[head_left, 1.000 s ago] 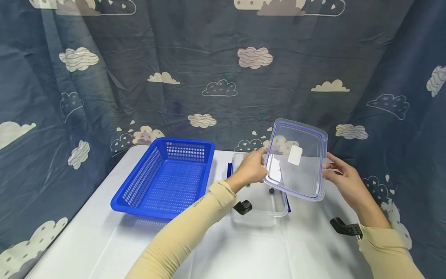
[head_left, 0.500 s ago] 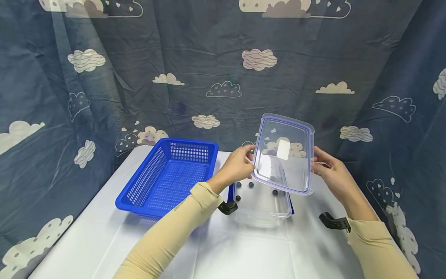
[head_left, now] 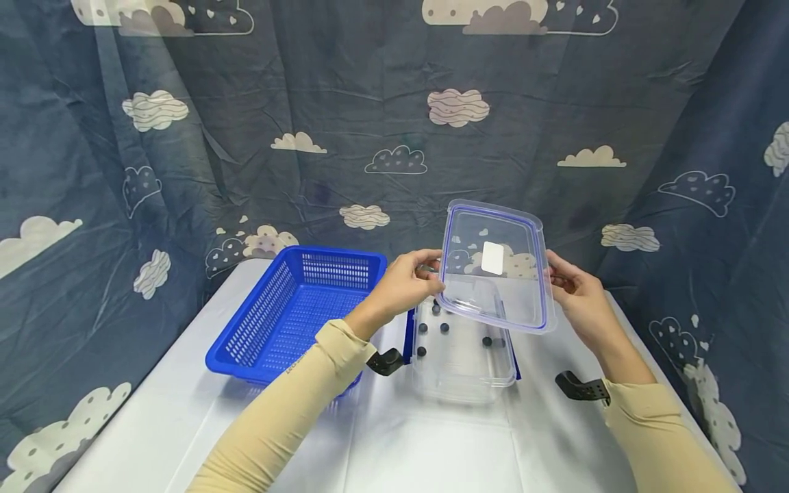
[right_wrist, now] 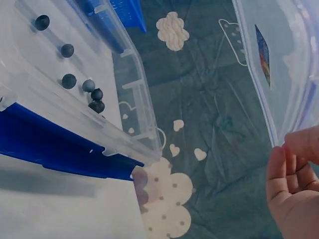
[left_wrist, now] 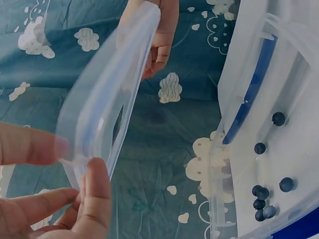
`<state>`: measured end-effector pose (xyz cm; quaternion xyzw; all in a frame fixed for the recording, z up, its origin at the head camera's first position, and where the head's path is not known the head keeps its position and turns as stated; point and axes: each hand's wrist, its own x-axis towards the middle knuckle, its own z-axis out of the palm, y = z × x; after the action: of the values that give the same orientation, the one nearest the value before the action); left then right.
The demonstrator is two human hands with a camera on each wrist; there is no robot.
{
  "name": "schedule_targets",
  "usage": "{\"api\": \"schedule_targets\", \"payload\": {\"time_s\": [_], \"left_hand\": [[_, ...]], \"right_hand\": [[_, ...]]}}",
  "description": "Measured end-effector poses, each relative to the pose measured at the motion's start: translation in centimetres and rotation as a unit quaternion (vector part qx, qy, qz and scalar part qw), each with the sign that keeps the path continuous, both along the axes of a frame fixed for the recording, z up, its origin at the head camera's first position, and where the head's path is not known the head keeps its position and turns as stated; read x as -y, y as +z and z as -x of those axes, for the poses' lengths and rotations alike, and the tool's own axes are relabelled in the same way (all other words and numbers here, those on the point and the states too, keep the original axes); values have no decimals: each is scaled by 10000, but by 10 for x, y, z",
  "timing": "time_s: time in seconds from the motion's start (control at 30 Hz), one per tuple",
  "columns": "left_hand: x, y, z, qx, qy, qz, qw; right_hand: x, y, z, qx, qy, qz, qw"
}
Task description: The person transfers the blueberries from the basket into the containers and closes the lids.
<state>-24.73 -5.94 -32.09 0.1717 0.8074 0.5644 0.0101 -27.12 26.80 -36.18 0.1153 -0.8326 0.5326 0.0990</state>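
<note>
Both hands hold a clear plastic lid (head_left: pixel 518 298) with a purple-blue seal and a white label, tilted up above a clear container (head_left: pixel 459 376). My left hand (head_left: pixel 401 287) pinches its left edge between thumb and fingers. At the opposite edge, my right hand (head_left: pixel 579 301) pinches with thumb and fingertips, as the right wrist view also shows. Several blueberries (left_wrist: pixel 286 184) lie loose on the container's floor, some clustered at one end. The lid hides the container's far part in the head view. Blue side clips (right_wrist: pixel 65 149) hang outward from the container.
A blue perforated plastic basket (head_left: pixel 246 373) stands on the white-covered table (head_left: pixel 431 459), left of the container. A dark cloud-patterned curtain (head_left: pixel 394 89) encloses the back and sides. A wrist camera (head_left: pixel 386 361) sits on each arm.
Both hands have carried the lid leftward and slightly up over the container. More blueberries show in the head view. The basket and container stay in place; the head view has shifted slightly.
</note>
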Motion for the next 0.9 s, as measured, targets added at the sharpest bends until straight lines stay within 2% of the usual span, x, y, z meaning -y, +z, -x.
{"api": "schedule_targets", "payload": {"time_s": [0.3, 0.53, 0.63, 0.73, 0.83, 0.9], "left_hand": [[10, 3, 0, -186, -58, -488, 9986], [10, 5, 3, -359, -262, -1195, 9918], [11, 5, 3, -478, -233, -1080, 9927], [13, 4, 3, -693, -96, -598, 9958], [15, 1, 5, -901, -40, -297, 9955], [15, -2, 6, -991, -109, -321, 9945]], "right_hand": [[10, 2, 0, -737, -218, 100, 9970], [19, 7, 2, -610, -761, -178, 9951], [22, 9, 4, -524, -1037, -222, 9930], [26, 9, 4, -553, -1274, -85, 9903], [29, 10, 5, -691, -1357, 106, 9883], [30, 11, 6, -751, -1363, 243, 9875]]}}
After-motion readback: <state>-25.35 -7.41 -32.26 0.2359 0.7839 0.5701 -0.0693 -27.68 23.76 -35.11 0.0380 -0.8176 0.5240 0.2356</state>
